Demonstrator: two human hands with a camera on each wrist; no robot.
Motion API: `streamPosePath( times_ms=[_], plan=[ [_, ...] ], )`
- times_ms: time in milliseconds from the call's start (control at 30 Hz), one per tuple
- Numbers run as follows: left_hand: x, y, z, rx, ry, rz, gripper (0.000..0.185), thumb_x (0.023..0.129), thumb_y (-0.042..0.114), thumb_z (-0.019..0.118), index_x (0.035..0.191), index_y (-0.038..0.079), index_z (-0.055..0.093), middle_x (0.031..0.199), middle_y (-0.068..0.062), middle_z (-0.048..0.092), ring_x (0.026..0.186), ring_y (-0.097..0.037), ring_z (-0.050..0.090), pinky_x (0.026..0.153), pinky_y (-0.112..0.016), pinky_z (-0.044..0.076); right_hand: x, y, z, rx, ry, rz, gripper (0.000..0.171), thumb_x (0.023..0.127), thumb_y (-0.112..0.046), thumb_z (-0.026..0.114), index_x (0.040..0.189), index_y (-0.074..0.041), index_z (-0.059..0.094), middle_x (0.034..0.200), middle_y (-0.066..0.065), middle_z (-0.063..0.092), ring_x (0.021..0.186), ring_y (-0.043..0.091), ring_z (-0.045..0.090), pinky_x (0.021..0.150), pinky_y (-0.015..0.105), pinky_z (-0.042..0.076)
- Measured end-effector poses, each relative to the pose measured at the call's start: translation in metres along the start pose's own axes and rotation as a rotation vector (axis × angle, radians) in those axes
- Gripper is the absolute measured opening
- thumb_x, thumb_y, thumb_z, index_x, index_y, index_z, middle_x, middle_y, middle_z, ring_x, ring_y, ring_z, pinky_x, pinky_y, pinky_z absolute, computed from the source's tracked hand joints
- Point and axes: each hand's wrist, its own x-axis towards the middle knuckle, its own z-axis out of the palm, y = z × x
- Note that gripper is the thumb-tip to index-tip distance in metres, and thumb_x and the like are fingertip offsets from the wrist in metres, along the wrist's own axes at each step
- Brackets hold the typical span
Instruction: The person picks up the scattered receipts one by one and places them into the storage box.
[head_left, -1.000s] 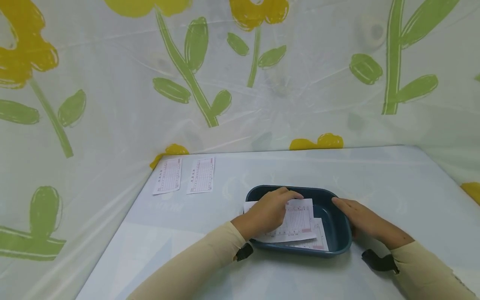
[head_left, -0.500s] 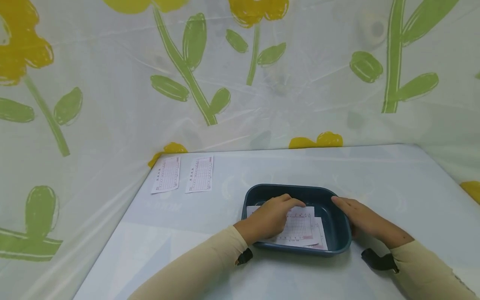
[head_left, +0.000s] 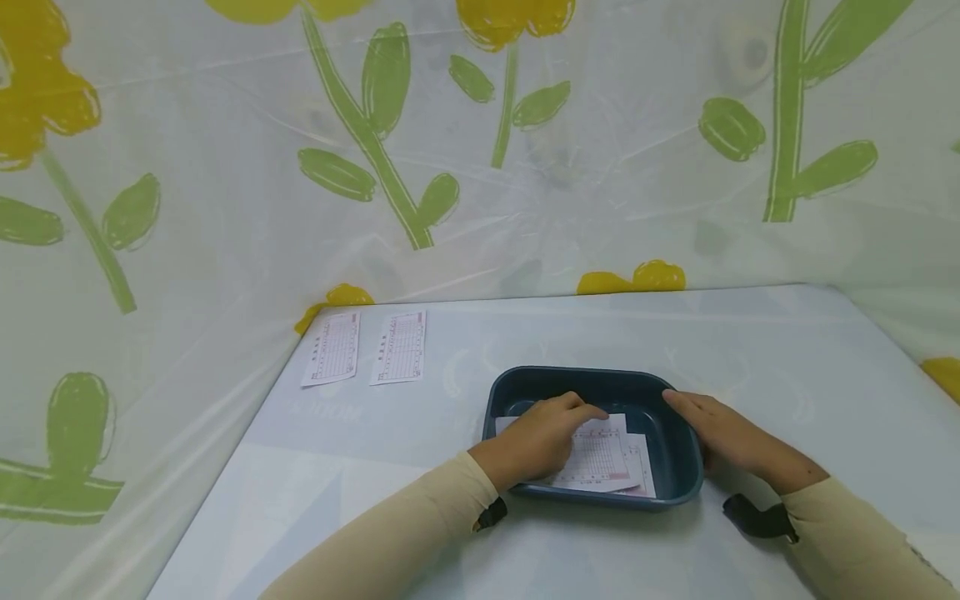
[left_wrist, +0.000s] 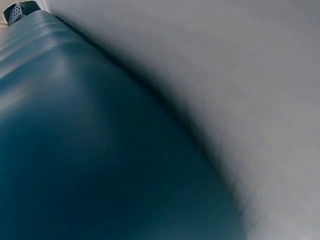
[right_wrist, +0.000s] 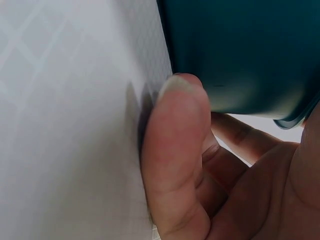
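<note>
A dark blue-green rectangular tray [head_left: 678,492] stands on the table. In it lie overlapping printed paper slips [head_left: 641,471]. My left hand [head_left: 536,442] reaches over the tray's near left side and holds the upper paper slip [head_left: 600,458] low inside, its fingers partly hiding the print. At the right end my right hand [head_left: 723,437] grips the tray, a fingertip on the rim. The right wrist view shows the thumb [right_wrist: 175,140] against the tray's outer wall [right_wrist: 240,55], low by the table. Only the tray's outer side [left_wrist: 90,130] fills the left wrist view; the left fingers are out of sight there.
Two more printed slips, a left one [head_left: 332,350] and a right one [head_left: 399,348], lie side by side at the table's far left corner. A flower-patterned curtain [head_left: 570,225] hangs behind and along the sides of the white table [head_left: 375,467].
My left hand has lowered the upper paper slip from over the tray's rim down into the tray, onto the other slip. My right hand has stayed at the tray's right end.
</note>
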Motion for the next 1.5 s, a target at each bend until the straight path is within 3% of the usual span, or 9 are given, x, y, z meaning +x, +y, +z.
streamPosePath(
  times_ms=[133, 533, 867, 1000, 1100, 1200, 1333, 1500],
  plan=[
    [-0.001, -0.001, 0.001, 0.041, 0.002, -0.010, 0.049, 0.099, 0.007, 0.058, 0.142, 0.030, 0.054, 0.128, 0.003, 0.062, 0.114, -0.010, 0.060, 0.103, -0.027, 0.048, 0.000, 0.001, 0.002, 0.000, 0.008, 0.002, 0.075, 0.107, -0.052, 0.024, 0.151, 0.009, 0.030, 0.125, 0.028, 0.054, 0.062, 0.025, 0.061, 0.055, 0.040, 0.054],
    [0.002, 0.001, -0.001, 0.031, 0.004, 0.007, 0.047, 0.098, 0.006, 0.060, 0.140, 0.027, 0.056, 0.120, 0.002, 0.062, 0.102, -0.007, 0.060, 0.096, -0.019, 0.050, -0.002, -0.004, 0.000, -0.009, 0.005, 0.006, 0.075, 0.107, -0.052, 0.024, 0.151, 0.008, 0.030, 0.124, 0.027, 0.054, 0.063, 0.024, 0.061, 0.057, 0.040, 0.055],
    [0.003, 0.001, -0.001, 0.093, 0.009, -0.026, 0.045, 0.097, 0.009, 0.063, 0.137, 0.029, 0.059, 0.127, 0.003, 0.064, 0.112, -0.011, 0.062, 0.103, -0.026, 0.049, 0.002, -0.003, -0.003, -0.015, 0.003, -0.004, 0.073, 0.107, -0.052, 0.025, 0.150, 0.007, 0.033, 0.113, 0.021, 0.060, 0.061, 0.025, 0.061, 0.056, 0.040, 0.054],
    [0.002, 0.000, -0.001, 0.120, 0.017, -0.032, 0.043, 0.095, 0.015, 0.067, 0.135, 0.030, 0.061, 0.129, 0.003, 0.064, 0.115, -0.013, 0.061, 0.103, -0.028, 0.049, 0.000, -0.003, -0.001, -0.013, 0.003, 0.010, 0.075, 0.107, -0.053, 0.024, 0.151, 0.007, 0.030, 0.123, 0.026, 0.055, 0.063, 0.025, 0.061, 0.057, 0.039, 0.054],
    [0.002, -0.003, -0.004, 0.122, 0.073, -0.025, 0.041, 0.094, 0.022, 0.069, 0.134, 0.031, 0.062, 0.128, 0.005, 0.064, 0.117, -0.012, 0.060, 0.102, -0.030, 0.049, 0.001, -0.004, -0.002, -0.019, -0.002, 0.004, 0.075, 0.107, -0.053, 0.023, 0.152, 0.007, 0.027, 0.128, 0.029, 0.052, 0.065, 0.025, 0.061, 0.057, 0.040, 0.055],
    [0.001, -0.006, -0.008, 0.097, 0.192, -0.011, 0.037, 0.095, 0.027, 0.069, 0.131, 0.030, 0.064, 0.126, 0.007, 0.065, 0.116, -0.012, 0.060, 0.101, -0.030, 0.049, 0.002, -0.004, -0.003, -0.028, -0.001, -0.001, 0.076, 0.107, -0.053, 0.022, 0.152, 0.008, 0.027, 0.129, 0.031, 0.051, 0.064, 0.025, 0.061, 0.057, 0.040, 0.055],
    [-0.003, -0.010, -0.014, 0.001, 0.346, 0.008, 0.030, 0.096, 0.028, 0.067, 0.125, 0.025, 0.067, 0.120, 0.007, 0.068, 0.115, -0.012, 0.062, 0.101, -0.032, 0.049, 0.003, -0.002, -0.001, -0.026, -0.005, 0.007, 0.076, 0.107, -0.052, 0.023, 0.152, 0.009, 0.027, 0.129, 0.031, 0.050, 0.063, 0.025, 0.060, 0.057, 0.038, 0.054],
    [-0.008, -0.018, -0.023, -0.131, 0.436, 0.035, 0.027, 0.099, 0.027, 0.062, 0.124, 0.020, 0.068, 0.120, 0.004, 0.069, 0.117, -0.013, 0.063, 0.101, -0.033, 0.050, 0.002, -0.001, -0.001, -0.041, 0.004, 0.004, 0.075, 0.107, -0.051, 0.022, 0.151, 0.009, 0.027, 0.126, 0.030, 0.051, 0.062, 0.025, 0.059, 0.055, 0.038, 0.054]
  ],
)
